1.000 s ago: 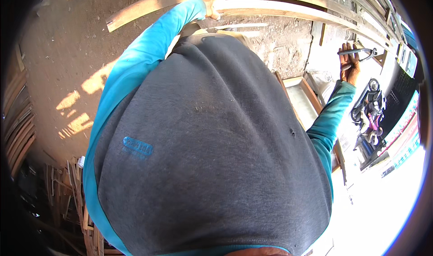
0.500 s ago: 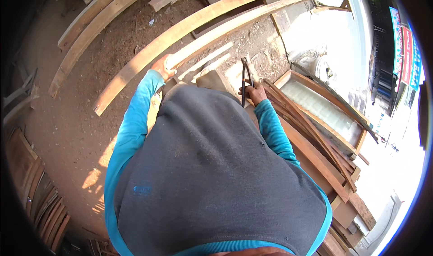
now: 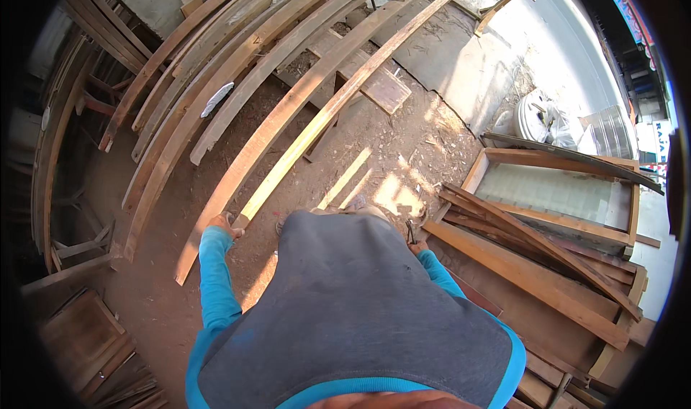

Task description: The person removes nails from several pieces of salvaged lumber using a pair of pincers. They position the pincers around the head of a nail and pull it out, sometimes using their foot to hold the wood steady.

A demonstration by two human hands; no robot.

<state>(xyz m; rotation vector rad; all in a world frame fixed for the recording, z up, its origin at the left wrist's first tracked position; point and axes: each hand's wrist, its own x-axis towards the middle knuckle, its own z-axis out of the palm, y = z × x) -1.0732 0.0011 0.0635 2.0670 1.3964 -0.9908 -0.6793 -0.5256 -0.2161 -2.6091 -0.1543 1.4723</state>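
Observation:
My left hand (image 3: 226, 225) is closed round the near end of a long pale wooden plank (image 3: 309, 144). That plank slants away to the upper right. Right beside it lies a browner plank (image 3: 252, 150), whose end reaches past my left hand. Low by my right side, my right hand (image 3: 417, 248) is closed on a thin dark metal tool (image 3: 409, 230) with two long legs, which looks like pincers. My torso hides part of the ground between the hands.
Several more long planks (image 3: 194, 114) lie side by side at the upper left. To the right are stacked boards (image 3: 533, 283) and a wooden frame with a pale panel (image 3: 554, 193). A white bucket (image 3: 533, 117) stands beyond. A loose panel (image 3: 83, 333) is at lower left.
My view has swung left, bringing more planks into sight. My left hand still grips the plank's end, now farther left and nearer me. My right hand has dropped lower with the tool.

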